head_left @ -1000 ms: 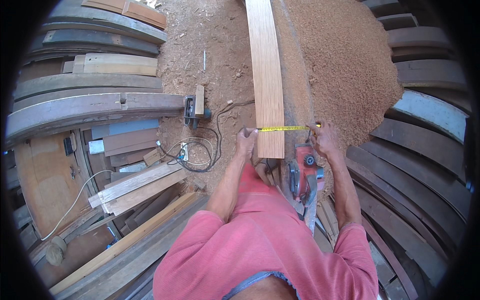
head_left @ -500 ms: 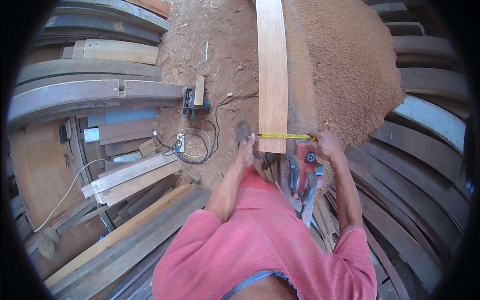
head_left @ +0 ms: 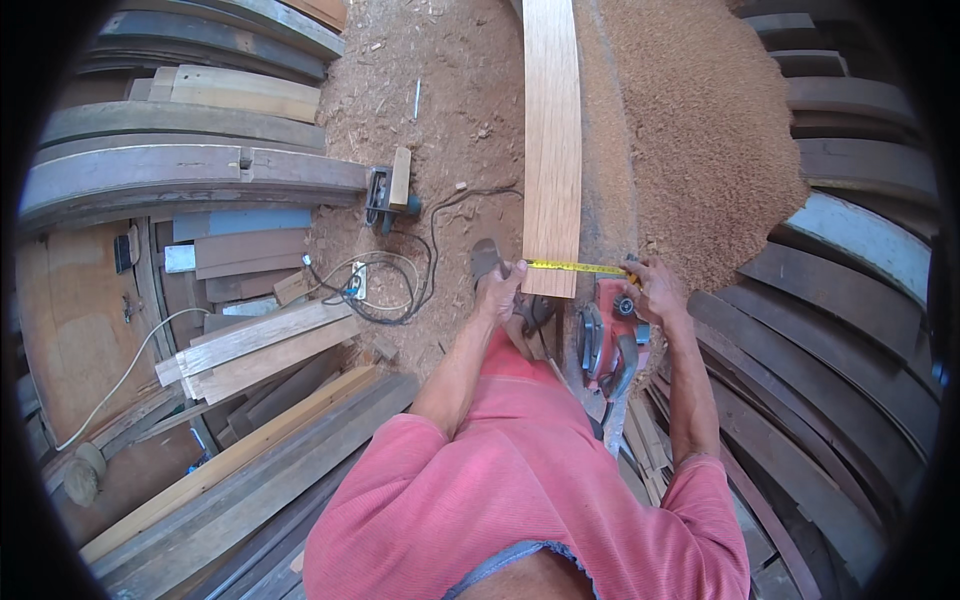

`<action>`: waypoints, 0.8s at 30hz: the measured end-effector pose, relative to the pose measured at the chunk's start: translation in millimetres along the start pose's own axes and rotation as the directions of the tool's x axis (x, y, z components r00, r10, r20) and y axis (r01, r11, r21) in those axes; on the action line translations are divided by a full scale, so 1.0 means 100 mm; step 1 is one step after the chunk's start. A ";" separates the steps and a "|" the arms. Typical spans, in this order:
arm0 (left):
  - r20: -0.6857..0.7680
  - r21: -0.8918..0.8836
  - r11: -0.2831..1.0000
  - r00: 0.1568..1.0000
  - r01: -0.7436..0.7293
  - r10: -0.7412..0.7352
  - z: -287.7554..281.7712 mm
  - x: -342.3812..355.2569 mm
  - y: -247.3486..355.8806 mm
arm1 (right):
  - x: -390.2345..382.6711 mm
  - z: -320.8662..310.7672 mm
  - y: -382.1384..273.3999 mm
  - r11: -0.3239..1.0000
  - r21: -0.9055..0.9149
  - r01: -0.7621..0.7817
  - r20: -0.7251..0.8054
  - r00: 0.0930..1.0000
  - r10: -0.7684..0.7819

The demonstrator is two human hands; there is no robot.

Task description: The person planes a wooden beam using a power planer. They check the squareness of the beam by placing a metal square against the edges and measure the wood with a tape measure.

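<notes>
A yellow tape measure [head_left: 572, 266] is stretched crosswise over the near end of a long pale wooden plank [head_left: 551, 150]. At the plank's left edge my left hand [head_left: 498, 290] pinches the tape's end. My right hand [head_left: 656, 290] is closed round the tape's other end, past the plank's right edge; the fingers hide most of what it grips there. Just below and left of that hand sits a red electric planer [head_left: 608, 335] with a dark handle. My foot [head_left: 487, 258] shows beyond the left hand.
A circular saw [head_left: 380, 200] lies on the dusty floor at left, by a coiled black cable [head_left: 405, 305] and a white socket strip [head_left: 359, 280]. Sawdust [head_left: 710, 140] is heaped at right. Stacked boards [head_left: 820, 330] line both sides, with loose offcuts [head_left: 265, 350] at left.
The view has shifted slightly, so the plank, planer and both hands appear a little displaced. The tape still spans the plank's end, held at both sides.
</notes>
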State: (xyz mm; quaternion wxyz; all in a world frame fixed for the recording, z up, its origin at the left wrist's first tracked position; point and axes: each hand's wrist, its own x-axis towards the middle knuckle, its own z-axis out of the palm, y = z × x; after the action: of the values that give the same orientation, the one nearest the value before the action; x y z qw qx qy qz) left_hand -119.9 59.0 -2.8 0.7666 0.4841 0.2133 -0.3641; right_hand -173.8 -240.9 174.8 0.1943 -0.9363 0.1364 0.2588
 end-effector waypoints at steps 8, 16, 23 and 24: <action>0.023 0.031 0.999 0.999 0.024 -0.025 0.02 -0.04 0.08 | -0.02 0.06 0.03 1.000 -0.015 0.007 -0.006 1.000 -0.007; -0.042 0.165 0.986 0.999 -0.013 0.020 -0.12 0.07 -0.04 | -0.42 0.31 0.37 0.881 0.468 0.071 -0.328 0.940 0.098; -0.037 0.299 0.954 0.999 -0.019 0.031 0.04 0.04 0.25 | -1.63 1.82 1.10 0.712 0.640 -0.290 -0.283 0.772 0.569; -0.043 0.310 0.951 0.999 -0.014 0.028 0.11 0.04 0.30 | -1.81 2.11 1.12 0.698 0.627 -0.345 -0.247 0.762 0.599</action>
State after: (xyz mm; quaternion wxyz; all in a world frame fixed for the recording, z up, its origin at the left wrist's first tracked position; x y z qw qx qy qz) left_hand -95.0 56.2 16.9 0.6797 0.6090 0.1665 -0.3733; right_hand -454.6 -220.6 72.1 0.3420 -0.8034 0.4861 0.0357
